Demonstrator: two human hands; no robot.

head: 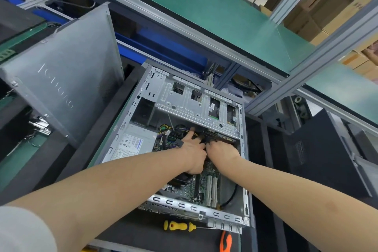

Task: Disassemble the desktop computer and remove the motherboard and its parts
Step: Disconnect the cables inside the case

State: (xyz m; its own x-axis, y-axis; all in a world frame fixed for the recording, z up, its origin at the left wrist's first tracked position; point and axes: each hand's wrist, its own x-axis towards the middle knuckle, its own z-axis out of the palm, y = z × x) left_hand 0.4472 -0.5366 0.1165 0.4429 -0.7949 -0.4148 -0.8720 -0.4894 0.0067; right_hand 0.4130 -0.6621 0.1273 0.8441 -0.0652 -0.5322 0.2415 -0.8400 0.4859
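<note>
We have both hands inside the open case [244, 170], over the motherboard's [204, 185] far end. Our left hand [193, 149] lies straight-fingered on the cables [180, 129]. Our right hand [222, 150] curls downward, its grasp hidden.

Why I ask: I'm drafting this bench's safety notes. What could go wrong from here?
1. The left hand and right hand work among the cables just below the drive cage; its metal edge could scrape skin.
2. Tugging cables rather than plugs may strain connectors on the motherboard.
3. The side panel stands on edge at the left and might tip over.
</note>
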